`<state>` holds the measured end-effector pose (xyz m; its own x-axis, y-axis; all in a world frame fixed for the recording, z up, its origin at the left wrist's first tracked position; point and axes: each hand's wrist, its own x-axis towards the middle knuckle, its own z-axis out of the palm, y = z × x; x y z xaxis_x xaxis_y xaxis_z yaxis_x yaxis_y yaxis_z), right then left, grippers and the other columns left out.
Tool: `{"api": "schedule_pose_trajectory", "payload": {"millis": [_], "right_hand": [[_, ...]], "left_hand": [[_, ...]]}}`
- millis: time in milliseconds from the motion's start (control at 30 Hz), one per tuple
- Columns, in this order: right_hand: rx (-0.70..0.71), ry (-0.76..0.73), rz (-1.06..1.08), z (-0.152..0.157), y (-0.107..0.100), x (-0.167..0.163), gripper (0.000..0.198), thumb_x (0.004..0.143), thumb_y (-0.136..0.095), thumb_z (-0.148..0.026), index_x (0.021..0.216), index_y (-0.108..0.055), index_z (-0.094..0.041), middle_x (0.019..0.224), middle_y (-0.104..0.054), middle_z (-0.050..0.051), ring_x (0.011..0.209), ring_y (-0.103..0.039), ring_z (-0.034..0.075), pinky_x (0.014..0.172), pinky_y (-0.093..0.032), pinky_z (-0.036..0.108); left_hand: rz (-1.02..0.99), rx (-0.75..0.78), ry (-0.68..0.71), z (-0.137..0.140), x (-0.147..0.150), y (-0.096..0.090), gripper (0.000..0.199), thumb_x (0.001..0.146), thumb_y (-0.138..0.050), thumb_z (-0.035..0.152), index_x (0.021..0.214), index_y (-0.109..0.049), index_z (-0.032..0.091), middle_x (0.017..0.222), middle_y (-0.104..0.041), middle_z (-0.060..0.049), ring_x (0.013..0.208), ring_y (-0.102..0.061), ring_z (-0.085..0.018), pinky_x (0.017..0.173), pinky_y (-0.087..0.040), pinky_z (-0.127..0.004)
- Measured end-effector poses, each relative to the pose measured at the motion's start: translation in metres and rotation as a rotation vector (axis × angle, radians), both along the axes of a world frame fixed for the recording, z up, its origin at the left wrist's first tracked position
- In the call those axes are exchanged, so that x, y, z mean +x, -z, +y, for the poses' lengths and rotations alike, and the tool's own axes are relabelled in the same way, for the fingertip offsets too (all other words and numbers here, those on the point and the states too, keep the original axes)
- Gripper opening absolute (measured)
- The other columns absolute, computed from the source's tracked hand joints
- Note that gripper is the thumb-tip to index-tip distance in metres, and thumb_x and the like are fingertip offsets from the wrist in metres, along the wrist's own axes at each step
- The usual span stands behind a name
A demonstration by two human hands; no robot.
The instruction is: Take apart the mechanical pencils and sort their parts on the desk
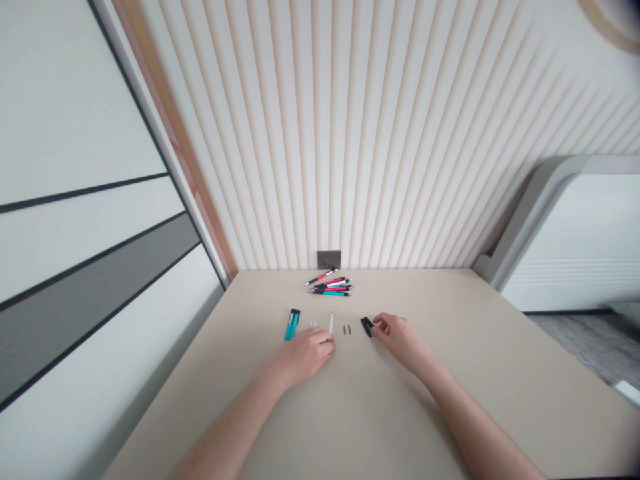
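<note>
My left hand (311, 351) rests palm down on the table, its fingers loosely bent and slightly apart. Its fingertips lie at the near end of a thin white stick (331, 321); whether they touch it I cannot tell. Just beyond its knuckles are small white pieces (313, 324), and to their left lie two blue pen barrels with black ends (293, 324). My right hand (399, 337) has its thumb and forefinger apart, close beside two black pen-like pieces (367, 327). Two small dark grey pieces (347, 330) sit between the hands.
Near the wall lies a loose pile of red, blue and white pens (333, 287), with a single red and black pen (321, 277) behind it. A dark wall socket (329, 259) is just above the back edge of the beige table (330, 420). A white cabinet (85, 267) stands left.
</note>
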<state>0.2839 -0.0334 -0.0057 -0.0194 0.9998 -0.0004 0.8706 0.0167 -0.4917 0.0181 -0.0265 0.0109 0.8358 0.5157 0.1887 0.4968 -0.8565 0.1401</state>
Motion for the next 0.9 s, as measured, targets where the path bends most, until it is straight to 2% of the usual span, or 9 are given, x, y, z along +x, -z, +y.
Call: {"api": "schedule_pose_trajectory", "payload": {"millis": [167,333,633,900], "right_hand": [[0.035,-0.018,0.018,0.001,0.004,0.001,0.026,0.089,-0.051,-0.026,0.110,-0.064,-0.021,0.089,-0.070,0.004,0.080,-0.064,0.017,0.072,-0.040,0.025],[0.035,-0.052,0.029,0.003,0.009,0.000,0.029,0.087,-0.048,-0.019,0.112,-0.063,-0.022,0.086,-0.069,0.002,0.079,-0.062,0.016,0.072,-0.039,0.024],[0.034,-0.106,0.048,0.001,0.010,-0.002,0.030,0.087,-0.047,-0.023,0.114,-0.062,-0.022,0.083,-0.068,0.000,0.076,-0.061,0.016,0.070,-0.039,0.024],[0.048,-0.093,0.013,0.004,0.015,-0.004,0.030,0.088,-0.049,-0.023,0.114,-0.063,-0.021,0.098,-0.066,0.005,0.080,-0.061,0.016,0.075,-0.039,0.024]], "left_hand": [[-0.023,0.034,-0.003,0.000,0.000,0.000,0.018,0.095,-0.047,0.021,0.092,-0.064,0.018,0.095,-0.065,-0.007,0.093,-0.060,-0.020,0.085,-0.046,-0.034],[0.011,0.075,-0.019,-0.004,0.004,-0.001,0.013,0.093,-0.054,0.027,0.099,-0.062,0.019,0.105,-0.063,-0.007,0.101,-0.058,-0.023,0.092,-0.044,-0.038],[-0.001,0.020,-0.082,-0.008,0.013,0.003,0.033,0.089,-0.061,0.035,0.118,-0.056,0.019,0.119,-0.059,-0.010,0.115,-0.052,-0.026,0.099,-0.040,-0.042],[-0.028,0.008,-0.086,-0.004,0.016,0.005,0.041,0.093,-0.053,0.044,0.127,-0.053,0.023,0.121,-0.057,-0.009,0.116,-0.051,-0.026,0.100,-0.038,-0.042]]}}
